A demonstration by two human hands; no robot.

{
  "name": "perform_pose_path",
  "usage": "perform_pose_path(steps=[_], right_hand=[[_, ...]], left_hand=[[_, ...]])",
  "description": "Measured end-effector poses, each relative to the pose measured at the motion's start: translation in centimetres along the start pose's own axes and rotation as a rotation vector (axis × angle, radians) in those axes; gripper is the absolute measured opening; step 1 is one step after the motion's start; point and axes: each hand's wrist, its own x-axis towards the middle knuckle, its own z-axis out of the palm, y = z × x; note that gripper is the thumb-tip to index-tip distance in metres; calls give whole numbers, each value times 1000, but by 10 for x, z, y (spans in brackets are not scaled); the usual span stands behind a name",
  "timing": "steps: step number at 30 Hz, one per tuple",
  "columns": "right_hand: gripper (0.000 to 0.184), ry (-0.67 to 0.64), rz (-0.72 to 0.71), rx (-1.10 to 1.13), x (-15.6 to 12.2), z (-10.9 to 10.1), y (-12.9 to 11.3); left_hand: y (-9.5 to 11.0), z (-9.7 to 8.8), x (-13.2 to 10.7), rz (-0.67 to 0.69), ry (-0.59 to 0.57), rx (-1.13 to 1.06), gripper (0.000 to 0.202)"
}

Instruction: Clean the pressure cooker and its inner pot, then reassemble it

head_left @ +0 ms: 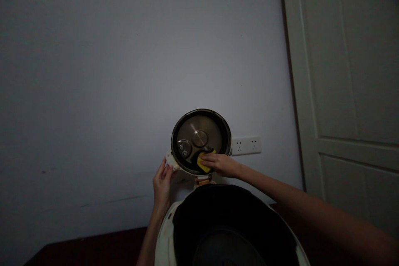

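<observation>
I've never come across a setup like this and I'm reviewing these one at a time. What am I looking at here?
There is no robot: a person works with two bare hands, and this single picture comes from a camera worn on their head, facing forward and down. The room is dim.

At the bottom is a pot-like appliance with a white body and a dark inside. Its round lid stands open behind it, inner face toward the camera. The left hand holds a white tab at the lid's edge. The right hand holds a yellow cloth or sponge against the lid's lower inner part.

The appliance seems to stand on a dark reddish surface, before a plain wall with a socket panel.
</observation>
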Motion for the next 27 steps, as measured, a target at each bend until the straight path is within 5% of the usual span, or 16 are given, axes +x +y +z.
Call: perform_pose_path(steps=[5, 10, 17, 23, 27], right_hand=[[44, -45, 51, -104, -13, -17, 19], [42, 159, 276, -261, -11, -18, 31], [52, 361, 409, -257, 19, -24, 38], [50, 326, 287, -266, 64, -51, 53], [43, 179, -1, -244, 87, -52, 36]], left_hand=[[2, 0, 0, 8, -19, -17, 50], [1, 0, 1, -8, -19, -10, 52], [0, 0, 0, -20, 15, 0, 50], [4, 2, -3, -10, 17, 8, 52], [4, 2, -3, 2, 11, 14, 52]])
